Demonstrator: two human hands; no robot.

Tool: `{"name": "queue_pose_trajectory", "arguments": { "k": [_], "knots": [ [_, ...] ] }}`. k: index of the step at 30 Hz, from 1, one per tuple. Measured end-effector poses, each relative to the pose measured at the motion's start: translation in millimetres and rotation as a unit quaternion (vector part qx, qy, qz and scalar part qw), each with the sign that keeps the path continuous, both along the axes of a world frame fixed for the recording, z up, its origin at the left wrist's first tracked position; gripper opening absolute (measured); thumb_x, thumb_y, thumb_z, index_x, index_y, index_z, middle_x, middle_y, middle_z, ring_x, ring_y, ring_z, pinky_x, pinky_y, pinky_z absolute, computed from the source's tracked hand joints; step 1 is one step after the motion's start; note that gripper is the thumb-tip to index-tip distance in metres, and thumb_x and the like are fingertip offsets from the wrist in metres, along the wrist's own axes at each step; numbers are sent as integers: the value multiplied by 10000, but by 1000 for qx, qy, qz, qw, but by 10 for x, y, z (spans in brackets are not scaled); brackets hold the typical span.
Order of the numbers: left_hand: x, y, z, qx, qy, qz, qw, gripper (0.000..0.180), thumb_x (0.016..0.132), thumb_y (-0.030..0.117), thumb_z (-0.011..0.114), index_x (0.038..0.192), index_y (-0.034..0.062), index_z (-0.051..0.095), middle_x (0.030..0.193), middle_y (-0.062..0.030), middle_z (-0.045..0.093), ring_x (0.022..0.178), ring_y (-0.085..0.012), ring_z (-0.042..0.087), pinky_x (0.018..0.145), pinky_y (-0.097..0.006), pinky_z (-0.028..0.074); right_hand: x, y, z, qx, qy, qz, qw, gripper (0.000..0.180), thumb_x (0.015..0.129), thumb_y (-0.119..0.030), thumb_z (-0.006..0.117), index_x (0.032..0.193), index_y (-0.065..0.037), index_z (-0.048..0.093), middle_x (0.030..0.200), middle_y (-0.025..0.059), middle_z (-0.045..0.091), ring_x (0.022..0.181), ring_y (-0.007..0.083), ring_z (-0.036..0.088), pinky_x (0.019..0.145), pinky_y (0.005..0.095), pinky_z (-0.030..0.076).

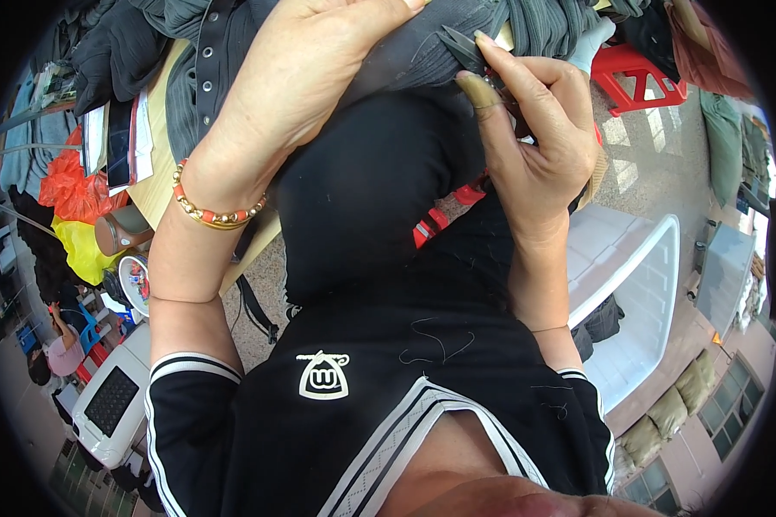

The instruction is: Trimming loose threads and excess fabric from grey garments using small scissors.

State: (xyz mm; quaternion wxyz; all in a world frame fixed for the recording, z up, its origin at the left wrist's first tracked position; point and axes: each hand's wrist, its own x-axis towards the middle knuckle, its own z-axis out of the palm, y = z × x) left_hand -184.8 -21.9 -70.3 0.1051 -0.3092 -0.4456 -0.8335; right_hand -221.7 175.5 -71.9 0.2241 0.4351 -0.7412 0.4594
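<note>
My right hand (539,129) is closed around small thread snips (464,52), whose dark pointed blades stick out to the upper left past my fingertips. The thumb of that hand has a yellowish-brown tip. Under the blades lies a dark grey garment (409,53), spread over the work surface in front of my knees. My left hand (310,65) is over the left part of this cloth, its thumb stretched to the right. The upper edge of the picture cuts off its other fingers, so whatever they hold is hidden.
A grey band with metal eyelets (207,69) and ribbed grey garments (547,26) lie around. Right: a red stool (634,82) and a translucent plastic bin (634,293). Left: a red plastic bag (73,185), a brown jar (122,231) and a white bowl (133,277). Someone sits farther off.
</note>
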Motion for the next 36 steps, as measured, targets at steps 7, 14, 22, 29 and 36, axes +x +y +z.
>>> {"name": "queue_pose_trajectory", "arguments": {
  "k": [7, 14, 22, 29, 36],
  "knots": [
    [96, 22, 123, -21, -198, 52, 979, 312, 1021, 54, 490, 1312, -56, 513, 1148, -100, 660, 971, -102, 640, 866, -229, 530, -29, 31, 0, 12, 47, 7, 999, 394, 699, 31, 796, 1079, -61, 754, 812, 51, 589, 661, 142, 573, 574, 264, 465],
    [183, 93, 447, -51, -371, 54, 926, 318, 1019, 75, 514, 1303, -68, 521, 1168, -104, 660, 994, -116, 648, 882, -234, 528, -109, 65, 13, -102, -207, 19, 973, 290, 802, -61, 821, 1082, -37, 747, 835, -34, 584, 720, 26, 535, 589, 173, 411],
    [241, 40, 606, -111, -392, 32, 913, 357, 1010, 110, 565, 1326, -51, 528, 1202, -96, 657, 1036, -112, 645, 903, -233, 524, -199, 148, -72, -149, -504, 160, 836, 129, 862, -67, 771, 946, 7, 706, 750, -12, 658, 649, 25, 577, 612, 159, 443],
    [439, -186, 492, -349, -334, 97, 870, 344, 927, 108, 677, 1252, -4, 645, 1095, -61, 716, 1014, -103, 664, 952, -232, 487, -363, 337, -41, -221, -482, 129, 838, 93, 946, -101, 668, 938, -9, 672, 661, -54, 493, 521, 12, 369, 480, 171, 251],
    [453, -5, 535, -343, -358, 116, 861, 306, 946, 143, 672, 1225, 18, 679, 1077, -43, 710, 1002, -84, 644, 953, -225, 462, -405, 480, -92, -234, -457, 159, 843, 175, 962, -126, 647, 1047, 24, 679, 706, -43, 521, 557, 14, 391, 489, 167, 270]
  ]
}}
